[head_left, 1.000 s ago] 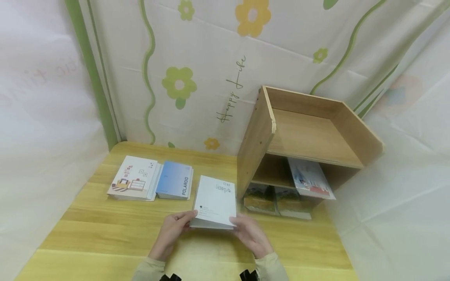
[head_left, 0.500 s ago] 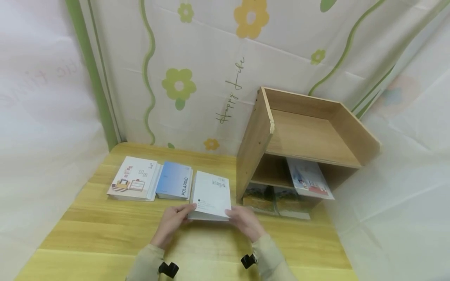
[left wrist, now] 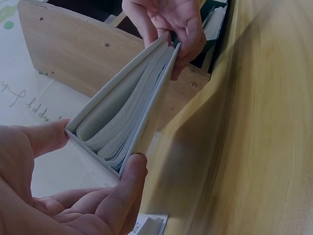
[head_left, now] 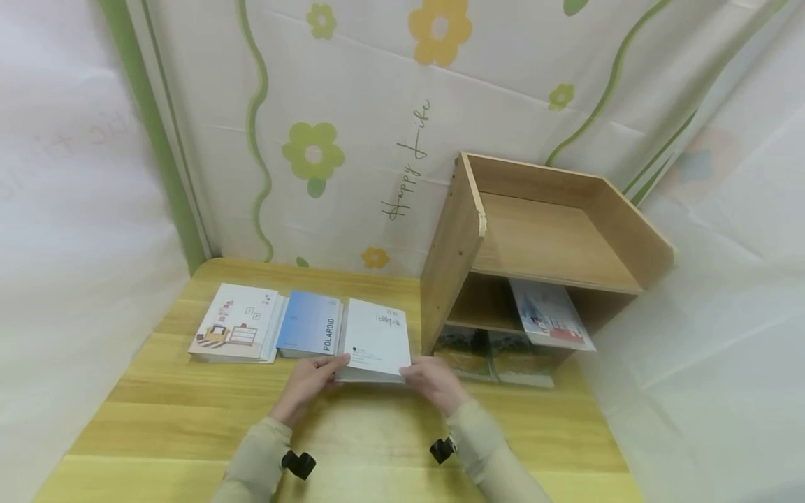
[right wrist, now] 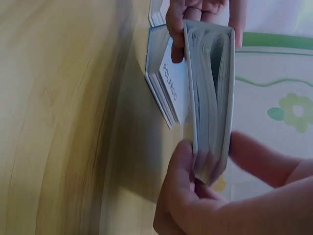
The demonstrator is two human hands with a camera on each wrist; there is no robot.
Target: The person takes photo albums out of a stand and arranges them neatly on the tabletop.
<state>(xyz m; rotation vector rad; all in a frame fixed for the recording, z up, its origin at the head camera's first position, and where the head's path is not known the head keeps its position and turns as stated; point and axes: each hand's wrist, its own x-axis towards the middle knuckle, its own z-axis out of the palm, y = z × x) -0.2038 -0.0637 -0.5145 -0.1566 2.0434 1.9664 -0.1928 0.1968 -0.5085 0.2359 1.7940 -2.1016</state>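
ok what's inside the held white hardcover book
Inside the white hardcover book, a stack of thin pale pages shows edge-on; their flat sides are covered, so anything on them is hidden.

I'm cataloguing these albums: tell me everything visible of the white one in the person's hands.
The white album is thick and closed, with stiff, card-like covers, a flat spine and many thin, pale, wavy pages. Dark print marks its top cover's far right and near left, too small to read. It is held above the wooden table, right of the blue POLAROID album and left of the wooden shelf unit. The left hand pinches its spine side, the right hand the opposite side.
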